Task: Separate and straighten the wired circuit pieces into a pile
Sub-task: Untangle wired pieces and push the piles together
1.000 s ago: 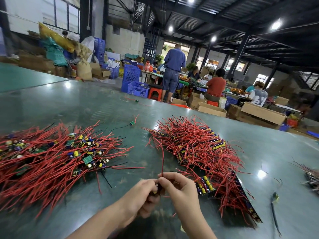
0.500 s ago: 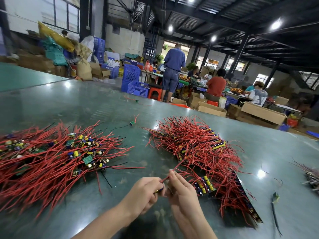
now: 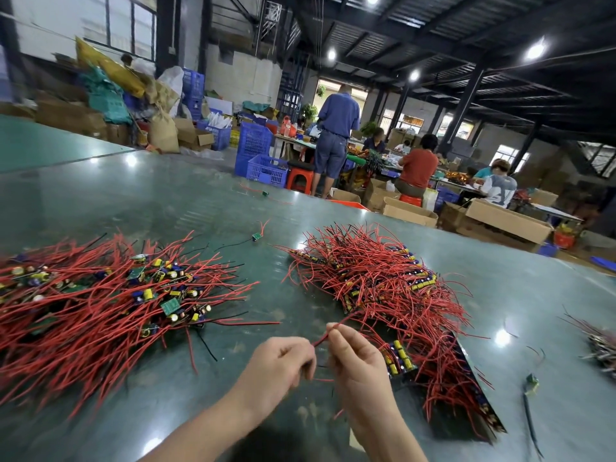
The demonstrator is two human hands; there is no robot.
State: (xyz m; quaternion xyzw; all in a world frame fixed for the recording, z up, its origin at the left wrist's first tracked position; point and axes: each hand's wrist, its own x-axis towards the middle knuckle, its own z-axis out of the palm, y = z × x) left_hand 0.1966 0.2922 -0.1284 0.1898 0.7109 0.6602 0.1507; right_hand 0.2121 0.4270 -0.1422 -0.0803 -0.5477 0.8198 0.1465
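Note:
Both hands meet near the front middle of the green table (image 3: 200, 201). My left hand (image 3: 280, 368) curls round one wired circuit piece, which is mostly hidden in its fingers. My right hand (image 3: 356, 361) pinches that piece's red wire (image 3: 336, 328), which runs up and to the right. A loose tangled heap of red-wired circuit pieces (image 3: 100, 301) lies at the left. A tidier pile of aligned pieces (image 3: 383, 288) lies at the right, just beyond my right hand.
A single stray circuit piece (image 3: 256, 235) lies between the two heaps, another one (image 3: 265, 194) farther back. A green-tipped black wire (image 3: 530, 391) lies at the right, and a grey bundle (image 3: 603, 348) at the right edge. People work at tables beyond the far edge.
The red wire stood straight up from my hands a second ago; now it leans to the upper right, and my right fingers have slid along it away from the left hand.

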